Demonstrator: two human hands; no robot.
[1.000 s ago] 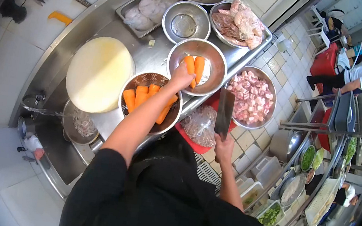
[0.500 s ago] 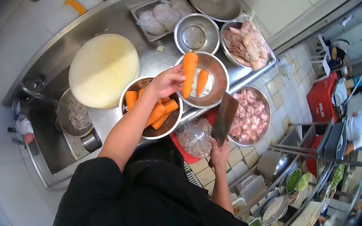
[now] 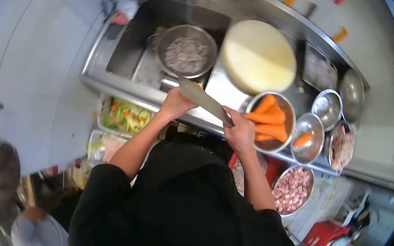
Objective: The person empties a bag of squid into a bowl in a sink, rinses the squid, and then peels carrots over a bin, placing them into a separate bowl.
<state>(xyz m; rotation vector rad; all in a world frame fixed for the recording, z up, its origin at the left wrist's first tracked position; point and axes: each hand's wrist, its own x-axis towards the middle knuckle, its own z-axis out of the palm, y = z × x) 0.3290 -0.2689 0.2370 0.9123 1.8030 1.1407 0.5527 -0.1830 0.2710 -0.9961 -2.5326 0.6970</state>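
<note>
Cleaver [image 3: 205,101] slants across the space between the two hands, its broad blade running from above the left hand down to the right hand at its other end. Right hand [image 3: 239,131] is closed around the handle end, knuckles up and fingers wrapped in, with the wrist turned inward and the forearm rising from a dark sleeve [image 3: 262,231]. Left hand [image 3: 178,104] lies just below the blade, its back upward, fingers pointing inward and going out of sight behind the metal. A small orange piece [image 3: 199,85] shows past the blade there, possibly a carrot end, but the blade covers too much for me to tell what the left fingers pinch, if anything. Both elbows are bent and set wide, so the forearms converge in front of the body near the counter's front edge [image 3: 137,87].

Beside the right hand, several carrots [image 3: 270,114] lie heaped in a metal bowl [image 3: 290,110]; one more carrot [image 3: 302,140] lies in the smaller bowl [image 3: 317,127] next to it. Beyond the hands, a round cutting board [image 3: 260,56] rests on the counter, and a pan [image 3: 211,43] of pale strips [image 3: 186,56] stands at the sink.
</note>
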